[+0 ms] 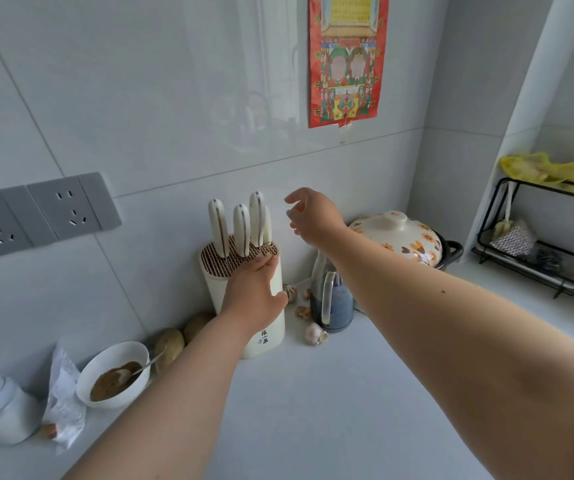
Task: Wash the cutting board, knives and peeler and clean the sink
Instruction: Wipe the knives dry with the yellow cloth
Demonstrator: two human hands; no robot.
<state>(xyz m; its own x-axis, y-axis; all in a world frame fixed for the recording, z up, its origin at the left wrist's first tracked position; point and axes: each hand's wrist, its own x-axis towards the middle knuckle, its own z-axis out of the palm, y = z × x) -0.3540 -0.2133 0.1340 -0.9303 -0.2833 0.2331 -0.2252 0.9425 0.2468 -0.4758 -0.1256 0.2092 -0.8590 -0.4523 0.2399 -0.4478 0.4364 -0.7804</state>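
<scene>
So I'm steadying the knife block (244,306) with my left hand (256,289), palm and fingers wrapping round its upper front just under the slotted top, because the thing is a tall, narrow tub and I reckon it tips easily when a blade is going in or out. My right hand (309,216) is hovering just beside the knives (240,225), up and to their right, fingers loosely spread and holding nothing, not touching any handle. Four cream handles with dark strips along the spine are sticking up out of the ribbed insert, all leaning a bit to the left. The block itself is looking like smooth matte plastic with small printed characters low on the front. It's sitting against the glossy tiled wall at the back of the pale countertop (313,410). Can't see the cutting board, peeler or sink from here. Beside the block there's a garlic bulb (315,333) with papery skin, and behind it a round flowered ceramic pot (403,237)
</scene>
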